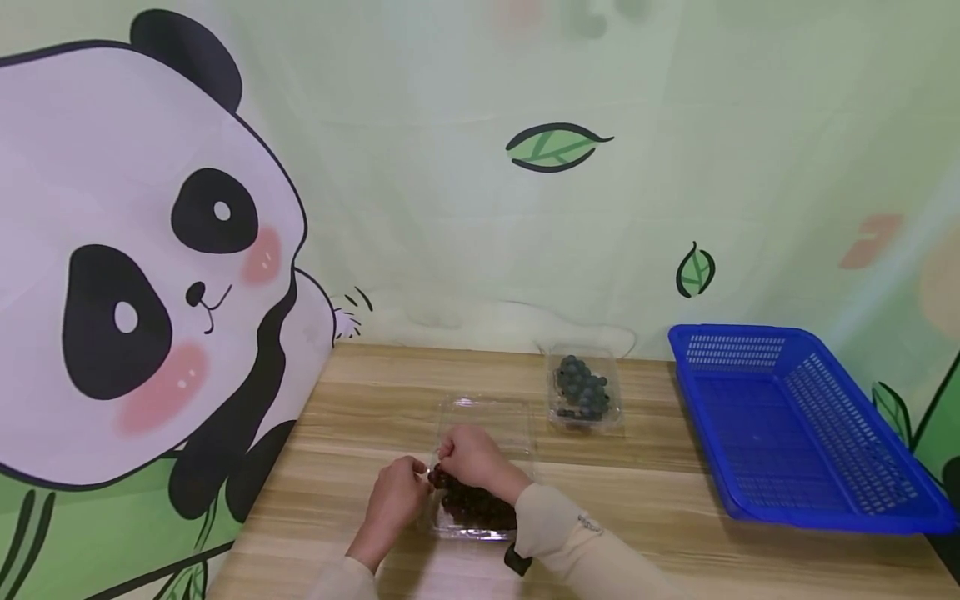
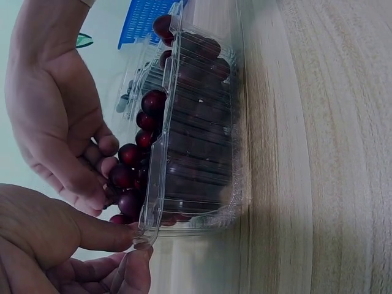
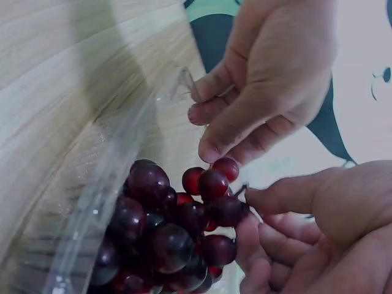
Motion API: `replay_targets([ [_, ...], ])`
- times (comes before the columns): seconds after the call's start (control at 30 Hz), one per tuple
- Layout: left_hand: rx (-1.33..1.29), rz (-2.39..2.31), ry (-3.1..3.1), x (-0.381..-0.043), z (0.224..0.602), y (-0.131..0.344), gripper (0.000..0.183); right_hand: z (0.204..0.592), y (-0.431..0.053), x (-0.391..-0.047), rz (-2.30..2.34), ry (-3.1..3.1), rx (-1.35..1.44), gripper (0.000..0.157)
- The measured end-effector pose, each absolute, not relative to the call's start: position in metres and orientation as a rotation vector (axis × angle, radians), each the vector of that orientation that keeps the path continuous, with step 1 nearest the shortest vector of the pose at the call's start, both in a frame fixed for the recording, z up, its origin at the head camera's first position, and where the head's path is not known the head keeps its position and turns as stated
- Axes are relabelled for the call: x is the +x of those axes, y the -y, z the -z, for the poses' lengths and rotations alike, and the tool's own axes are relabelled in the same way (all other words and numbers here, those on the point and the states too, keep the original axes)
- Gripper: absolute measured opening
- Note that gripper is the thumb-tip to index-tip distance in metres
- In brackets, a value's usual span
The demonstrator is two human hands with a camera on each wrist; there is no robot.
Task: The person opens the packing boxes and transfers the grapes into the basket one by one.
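Observation:
A clear plastic clamshell box (image 1: 472,533) stands on the table with its lid (image 1: 495,412) folded back. Inside lies a bunch of dark red grapes (image 3: 171,245), some of them rising above the rim in the left wrist view. My left hand (image 1: 401,497) pinches the box's rim at its left corner between thumb and fingers. At the left end of the bunch, my right hand (image 1: 478,458) pinches the grape stem (image 3: 244,188) with thumb and forefinger. In the head view the right hand and sleeve hide part of the grapes.
Behind and to the right is a second clear box (image 1: 611,408) holding dark blue grapes (image 1: 581,387). A blue plastic basket (image 1: 720,450) sits at the table's right side. A panda-printed cloth (image 1: 420,167) hangs along the wooden table's (image 1: 330,433) back edge.

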State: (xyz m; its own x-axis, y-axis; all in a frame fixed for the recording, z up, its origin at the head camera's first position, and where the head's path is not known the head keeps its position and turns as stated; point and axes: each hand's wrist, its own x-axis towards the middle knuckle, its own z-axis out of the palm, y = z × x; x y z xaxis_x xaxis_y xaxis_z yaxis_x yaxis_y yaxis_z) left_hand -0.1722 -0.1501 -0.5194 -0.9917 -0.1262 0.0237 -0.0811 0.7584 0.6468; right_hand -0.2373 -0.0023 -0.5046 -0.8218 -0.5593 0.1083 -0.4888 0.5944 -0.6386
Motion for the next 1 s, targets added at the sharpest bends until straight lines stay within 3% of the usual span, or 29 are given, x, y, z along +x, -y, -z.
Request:
replay_targets([
  [0.13, 0.178, 1.054, 2.891, -0.173, 0.518, 0.15, 0.021, 0.508, -0.004, -0.239, 1.156, -2.549, -0.9, 0.007],
  [1.0, 0.203, 1.085, 2.918, -0.175, 0.517, 0.15, 0.022, 0.495, -0.025, -0.229, 1.314, -2.551, -0.697, 0.008],
])
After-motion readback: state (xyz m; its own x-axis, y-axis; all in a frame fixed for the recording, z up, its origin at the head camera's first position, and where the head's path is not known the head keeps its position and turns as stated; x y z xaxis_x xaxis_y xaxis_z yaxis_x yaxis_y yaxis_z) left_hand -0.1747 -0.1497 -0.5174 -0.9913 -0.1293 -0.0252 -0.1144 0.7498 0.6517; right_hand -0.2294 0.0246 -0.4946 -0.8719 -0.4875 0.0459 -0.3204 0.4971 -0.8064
